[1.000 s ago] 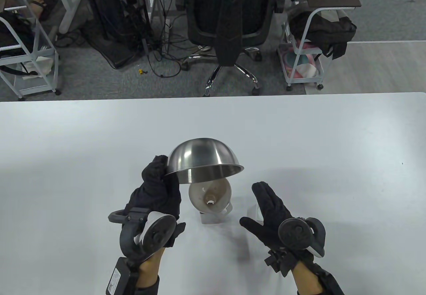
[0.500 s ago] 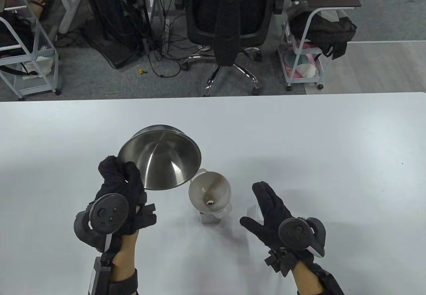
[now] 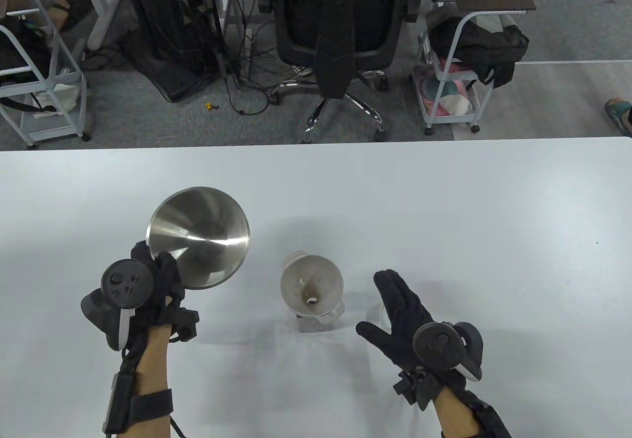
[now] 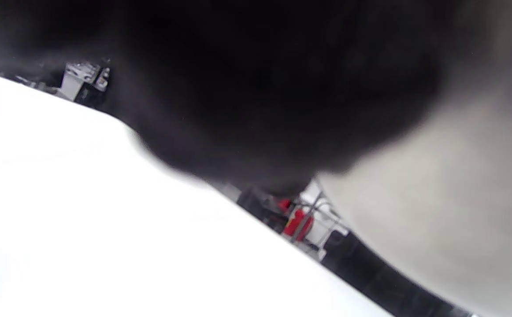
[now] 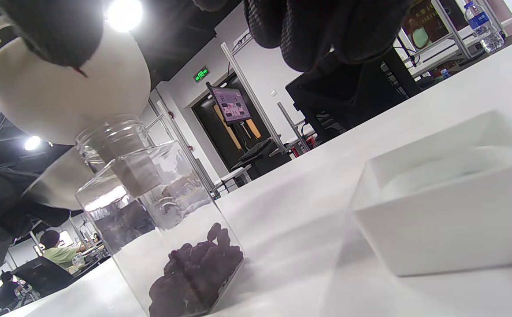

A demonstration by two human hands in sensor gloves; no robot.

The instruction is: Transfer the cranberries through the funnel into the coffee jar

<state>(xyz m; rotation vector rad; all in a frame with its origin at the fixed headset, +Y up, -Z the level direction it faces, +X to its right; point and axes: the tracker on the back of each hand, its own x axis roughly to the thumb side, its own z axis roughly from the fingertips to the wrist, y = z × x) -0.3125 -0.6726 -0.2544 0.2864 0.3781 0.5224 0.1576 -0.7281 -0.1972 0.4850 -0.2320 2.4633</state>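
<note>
Pour done, I judge: cranberries [image 5: 196,275] lie in the jar [image 5: 163,229] under the funnel [image 3: 311,287]. My left hand [image 3: 160,280] grips the bowl [image 3: 200,238]; my right hand [image 3: 402,309] hovers spread, holding nothing. Next: set the bowl on the bench [image 3: 444,201].

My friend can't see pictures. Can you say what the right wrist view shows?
A clear plastic jar stands on the white table with dark red cranberries piled at its bottom and a white plastic funnel in its mouth. A white square dish sits to the right.

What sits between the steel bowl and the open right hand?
The white plastic funnel on the clear jar, in table view, between steel bowl and right hand.
</note>
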